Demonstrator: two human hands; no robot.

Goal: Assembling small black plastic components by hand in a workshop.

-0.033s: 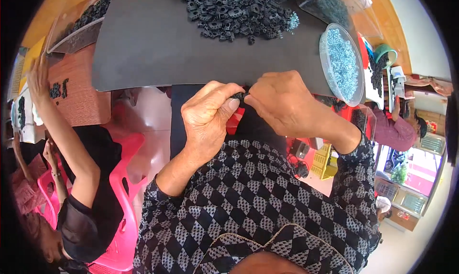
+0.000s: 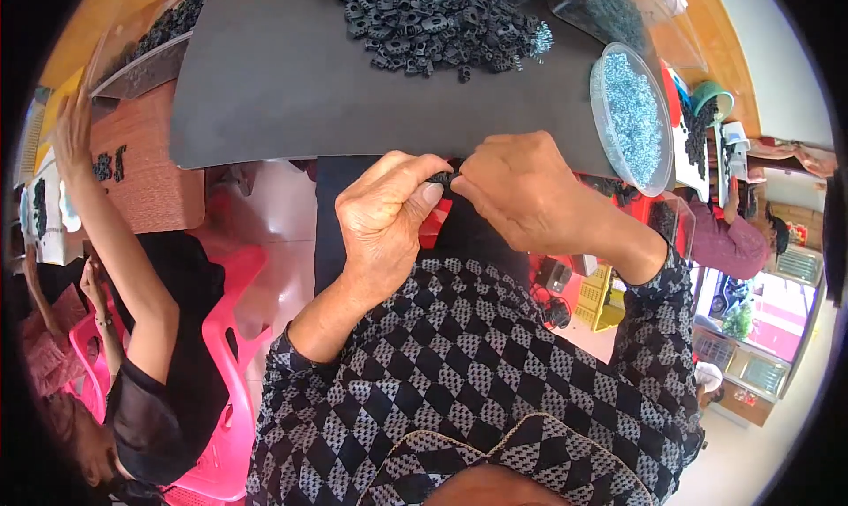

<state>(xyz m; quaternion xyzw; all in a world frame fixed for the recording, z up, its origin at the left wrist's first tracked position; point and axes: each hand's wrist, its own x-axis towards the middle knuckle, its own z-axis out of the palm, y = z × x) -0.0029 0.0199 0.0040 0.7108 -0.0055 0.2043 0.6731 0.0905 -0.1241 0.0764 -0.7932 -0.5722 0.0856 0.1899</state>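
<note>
My left hand (image 2: 384, 207) is closed, pinching a small black plastic part (image 2: 439, 179) between thumb and forefinger just off the table's near edge. Fingers curled in, my right hand (image 2: 521, 183) meets it from the right, fingertips right beside the part. Whatever is between the right fingers is hidden. Beyond the hands, a heap of small black plastic parts with oval holes (image 2: 424, 24) lies on the dark grey table mat (image 2: 265, 82). Several tiny metal springs (image 2: 541, 39) lie at the heap's right end. A round clear tub (image 2: 602, 121) full of pale blue-silver springs (image 2: 634, 113) stands to the right.
Clear plastic bins (image 2: 609, 11) of black parts stand at the far right, and another bin (image 2: 146, 51) at the far left. A co-worker's arm (image 2: 110, 241) reaches over a brown board (image 2: 150, 161) on the left, beside a pink chair (image 2: 231, 391). A yellow crate (image 2: 594, 298) is below right.
The co-worker's arm on the left has shifted slightly. My own hands and the part between them look the same.
</note>
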